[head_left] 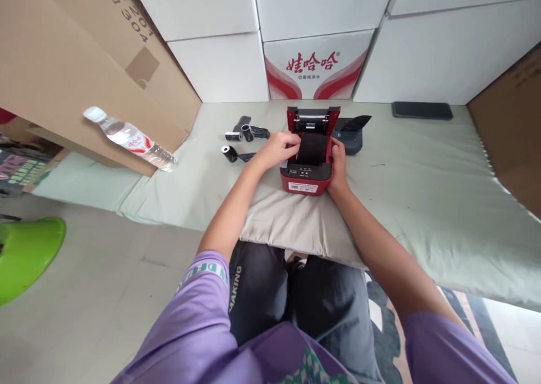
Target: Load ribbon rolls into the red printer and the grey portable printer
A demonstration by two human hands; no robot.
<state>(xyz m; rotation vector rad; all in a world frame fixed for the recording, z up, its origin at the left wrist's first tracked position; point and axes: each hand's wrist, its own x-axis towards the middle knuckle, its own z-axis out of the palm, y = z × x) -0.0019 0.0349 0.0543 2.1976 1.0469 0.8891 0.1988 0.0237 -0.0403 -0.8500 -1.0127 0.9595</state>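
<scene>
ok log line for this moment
left hand on open red printer | right hand on its side | black rolls beside

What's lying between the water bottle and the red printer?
In the head view, black rolls lie on the pale cloth between the water bottle and the red printer, nearer the printer.

A storeroom; stacked white cartons (220, 63); brown cardboard boxes (63, 68).
</scene>
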